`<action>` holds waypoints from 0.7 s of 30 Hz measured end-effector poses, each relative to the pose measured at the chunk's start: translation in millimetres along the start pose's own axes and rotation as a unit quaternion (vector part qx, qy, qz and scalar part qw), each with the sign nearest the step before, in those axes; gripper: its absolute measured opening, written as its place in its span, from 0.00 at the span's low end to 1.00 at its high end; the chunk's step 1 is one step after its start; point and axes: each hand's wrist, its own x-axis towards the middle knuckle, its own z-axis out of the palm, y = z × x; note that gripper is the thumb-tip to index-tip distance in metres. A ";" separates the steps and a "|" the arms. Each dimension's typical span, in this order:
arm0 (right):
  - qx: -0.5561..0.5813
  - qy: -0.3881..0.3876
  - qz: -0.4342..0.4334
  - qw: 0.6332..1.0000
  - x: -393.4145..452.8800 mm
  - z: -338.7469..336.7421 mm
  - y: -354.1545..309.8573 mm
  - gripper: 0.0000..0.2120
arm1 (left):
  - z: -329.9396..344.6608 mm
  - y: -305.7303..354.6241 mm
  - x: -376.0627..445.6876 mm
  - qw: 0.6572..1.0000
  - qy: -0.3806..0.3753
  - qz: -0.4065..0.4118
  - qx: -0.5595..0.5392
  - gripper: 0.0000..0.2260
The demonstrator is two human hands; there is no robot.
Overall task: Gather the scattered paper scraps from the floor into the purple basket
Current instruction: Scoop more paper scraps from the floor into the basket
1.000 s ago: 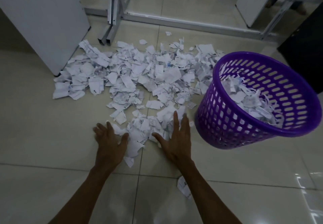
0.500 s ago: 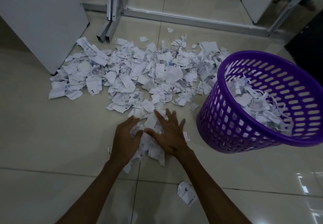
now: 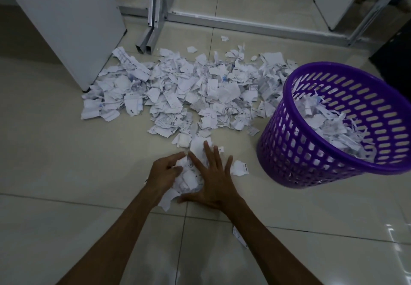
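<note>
Head view: beyond both hands, the wide spread of torn white paper scraps (image 3: 189,91) covers the pale tiled floor (image 3: 55,151). Right of the hands stands the purple slotted plastic basket (image 3: 311,162), part filled. Between the hands sits a small bunched heap of scraps (image 3: 189,177); the left hand (image 3: 165,171) curls round it, the right hand (image 3: 216,181) presses flat-fingered. Squeeze firmly from both sides before lifting, or loose edges will likely spill.

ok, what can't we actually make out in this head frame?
- Fill depth of the purple slotted plastic basket: its near wall hides the bottom.
- Scraps under the right hand and left hand: covered.
- Print on the white torn paper scraps: too small.
- Grey metal frame: cut off at the top edge.
</note>
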 end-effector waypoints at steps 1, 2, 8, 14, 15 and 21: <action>-0.007 0.003 -0.002 1.000 0.4 1.6 -0.7 0.56 | 0.7 -1.2 -3.7 1.000 -0.007 0.012 0.009 0.20; -0.007 0.010 -0.006 1.000 -0.1 3.1 -1.0 0.54 | 1.2 -2.2 -7.0 1.000 -0.009 0.021 0.015 0.20; 0.125 0.091 -0.079 0.985 1.8 8.4 0.3 0.40 | 2.8 -5.5 -10.8 1.000 -0.004 0.027 -0.005 0.13; 0.183 0.156 -0.090 0.967 5.5 18.2 -3.0 0.22 | 2.2 -1.1 -5.1 0.999 -0.007 -0.049 -0.022 0.10; 0.189 0.171 -0.080 0.964 8.0 18.0 -3.5 0.19 | 2.7 1.9 -3.6 0.996 0.004 -0.072 -0.057 0.08; 0.297 0.162 0.018 0.941 16.3 -0.5 -9.7 0.12 | -3.5 19.7 -3.3 0.958 0.064 -0.138 -0.243 0.11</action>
